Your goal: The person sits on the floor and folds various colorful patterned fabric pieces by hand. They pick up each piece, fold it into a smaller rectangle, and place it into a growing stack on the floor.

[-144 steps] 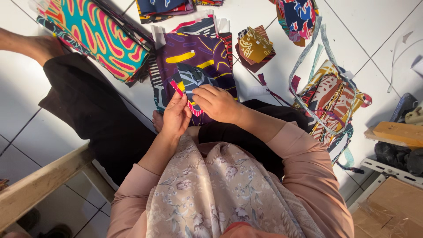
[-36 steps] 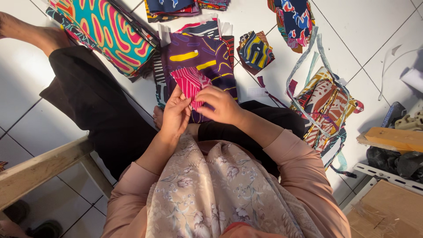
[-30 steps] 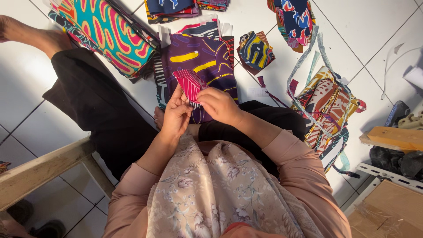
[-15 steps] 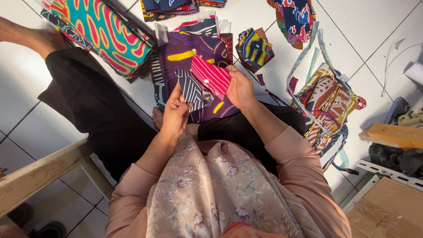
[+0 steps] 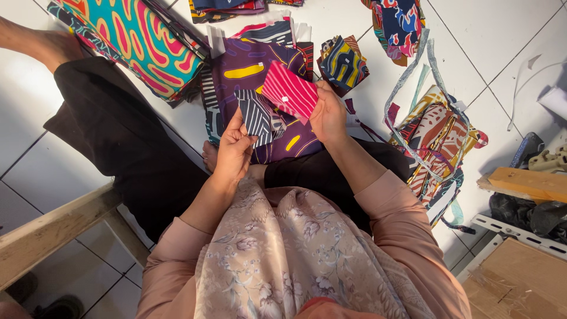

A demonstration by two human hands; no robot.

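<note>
My right hand (image 5: 328,114) grips a pink fabric piece with thin pale stripes (image 5: 288,91), lifted toward the upper right. My left hand (image 5: 234,145) pinches a dark blue and white striped fabric piece (image 5: 257,115), which hangs just left of the pink one. Both pieces hover over a purple fabric stack with yellow marks (image 5: 251,65) lying on the white tiled floor in front of my crossed legs.
A teal and pink patterned fabric stack (image 5: 133,41) lies at upper left. A small folded pile (image 5: 343,61), a bundle tied with strips (image 5: 437,139) and more fabric (image 5: 400,20) lie to the right. A wooden beam (image 5: 53,233) crosses lower left; wood and cardboard (image 5: 520,283) sit at right.
The pink piece was held together with the striped one in both hands a second ago. My right hand has pulled it away up and to the right, while the left keeps the striped piece.
</note>
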